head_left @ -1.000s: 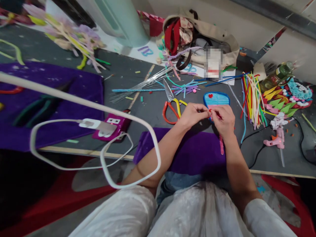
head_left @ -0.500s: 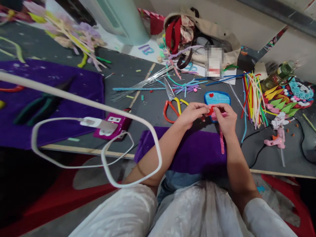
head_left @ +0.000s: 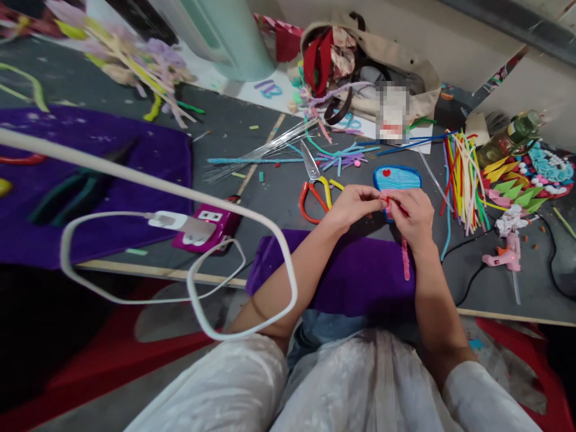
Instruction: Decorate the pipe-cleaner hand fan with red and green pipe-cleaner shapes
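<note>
My left hand (head_left: 355, 207) and my right hand (head_left: 411, 216) meet fingertip to fingertip, both pinching a small red piece (head_left: 387, 203) that the fingers largely cover. Just beyond them lies a blue panel (head_left: 398, 178) with a dark blue rim and a red heart near its top left. A pink fuzzy strip (head_left: 405, 261) hangs below my right hand over the purple cloth (head_left: 364, 276). Left of my left hand rest scissors (head_left: 315, 186) with red and yellow handles.
Colourful pipe cleaners (head_left: 465, 180) and a pink glue gun (head_left: 506, 255) with a black cord lie to the right. A white cable (head_left: 288, 258) loops in front of my left forearm, near a magenta power strip (head_left: 216, 225). A beige bag (head_left: 423, 84) sits behind.
My fingers have closed in around the red piece, hiding more of it. My right hand has turned slightly, and a red end now shows beside its fingers.
</note>
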A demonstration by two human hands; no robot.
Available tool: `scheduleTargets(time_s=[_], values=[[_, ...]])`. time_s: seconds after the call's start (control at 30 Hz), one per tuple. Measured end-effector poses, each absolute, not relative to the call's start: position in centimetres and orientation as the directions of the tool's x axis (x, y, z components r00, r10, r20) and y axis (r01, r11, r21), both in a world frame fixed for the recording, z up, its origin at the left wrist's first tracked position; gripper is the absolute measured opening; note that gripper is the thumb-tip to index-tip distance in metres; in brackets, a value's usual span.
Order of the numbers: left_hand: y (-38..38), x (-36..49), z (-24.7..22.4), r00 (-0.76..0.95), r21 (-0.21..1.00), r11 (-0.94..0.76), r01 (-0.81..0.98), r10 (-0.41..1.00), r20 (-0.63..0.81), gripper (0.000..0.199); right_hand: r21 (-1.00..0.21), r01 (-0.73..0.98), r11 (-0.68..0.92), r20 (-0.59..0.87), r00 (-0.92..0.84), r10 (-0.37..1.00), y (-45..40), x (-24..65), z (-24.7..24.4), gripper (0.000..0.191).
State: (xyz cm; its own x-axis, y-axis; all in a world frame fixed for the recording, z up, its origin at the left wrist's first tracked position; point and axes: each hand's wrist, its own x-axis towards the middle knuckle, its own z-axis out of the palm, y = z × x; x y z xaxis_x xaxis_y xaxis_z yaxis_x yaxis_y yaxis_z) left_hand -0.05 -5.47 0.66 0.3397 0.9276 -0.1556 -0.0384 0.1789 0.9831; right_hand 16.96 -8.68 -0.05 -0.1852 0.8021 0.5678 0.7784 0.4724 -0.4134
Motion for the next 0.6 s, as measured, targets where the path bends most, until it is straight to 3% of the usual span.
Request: scheduleTargets(time_s=[0.3,0.6], values=[[-5.3,-0.68,0.86,0.409,0.986,0.166,0.017,0.899,-0.158,0.02,-0.233,0.809,0.54,0.596,-0.32,0.737,-8.71,17.69,-0.05,0.019],[-5.28,-1.01,0.87,0.443,0.989,0.14,0.054,0.884,-0.149,0.022,-0.249,0.802,0.543,0.582,-0.324,0.746,-8.82,17.59,0.12,0.021]])
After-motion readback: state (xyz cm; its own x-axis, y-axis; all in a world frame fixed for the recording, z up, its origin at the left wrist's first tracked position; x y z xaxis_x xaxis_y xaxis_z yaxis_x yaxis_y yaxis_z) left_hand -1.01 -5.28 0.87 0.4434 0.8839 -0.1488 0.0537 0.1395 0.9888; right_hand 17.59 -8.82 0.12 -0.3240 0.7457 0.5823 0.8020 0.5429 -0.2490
